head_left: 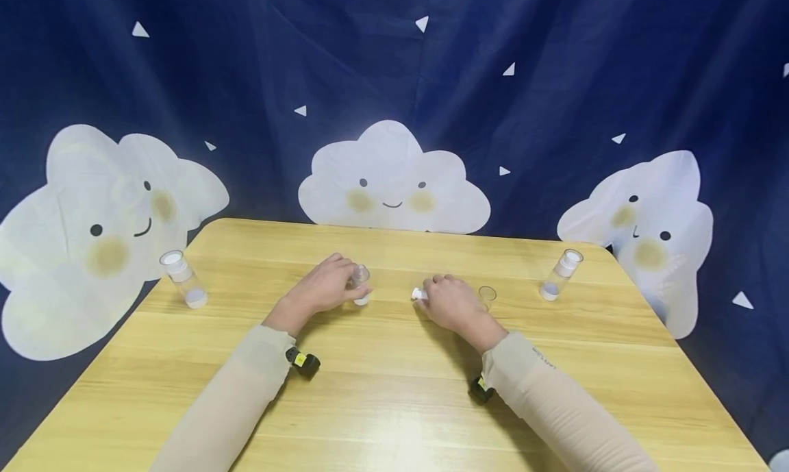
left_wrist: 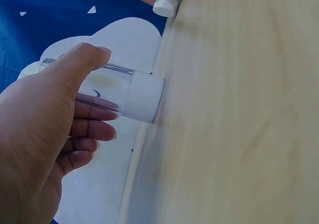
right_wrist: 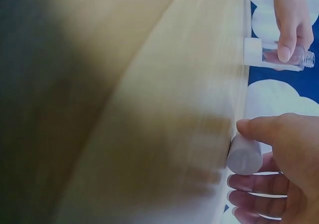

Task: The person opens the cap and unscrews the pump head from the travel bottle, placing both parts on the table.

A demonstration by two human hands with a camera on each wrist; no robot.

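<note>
My left hand (head_left: 327, 282) grips a clear bottle (left_wrist: 142, 96) with a white base, thumb on one side and fingers on the other. The bottle stands upright at the table surface, and its threaded neck (right_wrist: 309, 59) is bare. To the right, my right hand (head_left: 454, 302) holds a small white pump head (right_wrist: 245, 156) between thumb and fingers. The pump head lies on its side close to the tabletop, its wider white end pointing toward the left hand in the head view. Part of it is hidden by the fingers.
A clear cap (head_left: 487, 293) stands on the wooden table (head_left: 394, 383) just beyond the right hand. Capped clear bottles with white pump tops stand at the far left (head_left: 187, 280) and far right (head_left: 561, 275). Behind the table hangs a blue cloud-patterned curtain (head_left: 370, 61).
</note>
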